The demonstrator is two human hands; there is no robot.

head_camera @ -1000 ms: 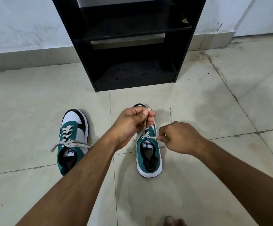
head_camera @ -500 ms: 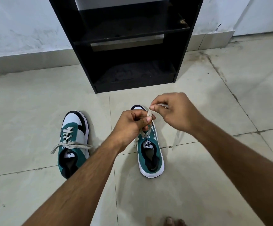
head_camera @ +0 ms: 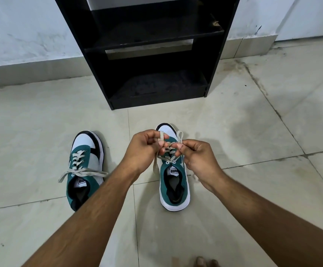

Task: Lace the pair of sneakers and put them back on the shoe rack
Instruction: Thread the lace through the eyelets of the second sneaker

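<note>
Evidently the tying step was in hand: the beige flat lace [head_camera: 179,136] of the right teal-and-white sneaker [head_camera: 174,182], on the floor tiles before the black wooden shoe rack [head_camera: 212,60], was pinched in each grip, left hand [head_camera: 144,149] and right hand [head_camera: 197,158]; next, probably, a loop drawn through.

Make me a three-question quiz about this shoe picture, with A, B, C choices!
1. Where do both sneakers sit?
A. on the floor
B. on the rack's top shelf
C. in a box

2. How many sneakers are there?
A. one
B. two
C. four

3. What are the hands doing?
A. resting on the floor
B. lifting the rack
C. holding a lace

Answers:
1 A: the left sneaker and right sneaker stand on the tiled floor before the black shoe rack.
2 B: only that pair shows.
3 C: the left hand and right hand pinch the right sneaker's lace.
</note>
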